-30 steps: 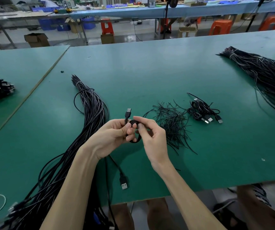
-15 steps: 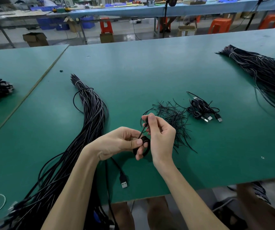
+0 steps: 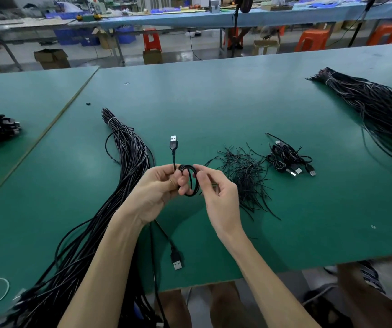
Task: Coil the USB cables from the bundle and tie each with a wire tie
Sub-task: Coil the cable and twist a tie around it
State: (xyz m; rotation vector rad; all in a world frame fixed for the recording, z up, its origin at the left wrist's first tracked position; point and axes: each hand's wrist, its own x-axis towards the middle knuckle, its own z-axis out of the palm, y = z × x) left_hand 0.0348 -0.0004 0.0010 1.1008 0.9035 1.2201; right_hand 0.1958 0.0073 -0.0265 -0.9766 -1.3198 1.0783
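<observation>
The left hand (image 3: 157,189) and right hand (image 3: 220,197) both pinch the cable coil (image 3: 191,181) above the counter (image 3: 214,102); slipping fingers could let it spring open untied.

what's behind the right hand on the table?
Wire ties in a loose pile on the green table; the right hand, pinching the coiled cable, covers the pile's near-left edge. A small cable heap lies further right. Anything in the palm is hidden.
</observation>
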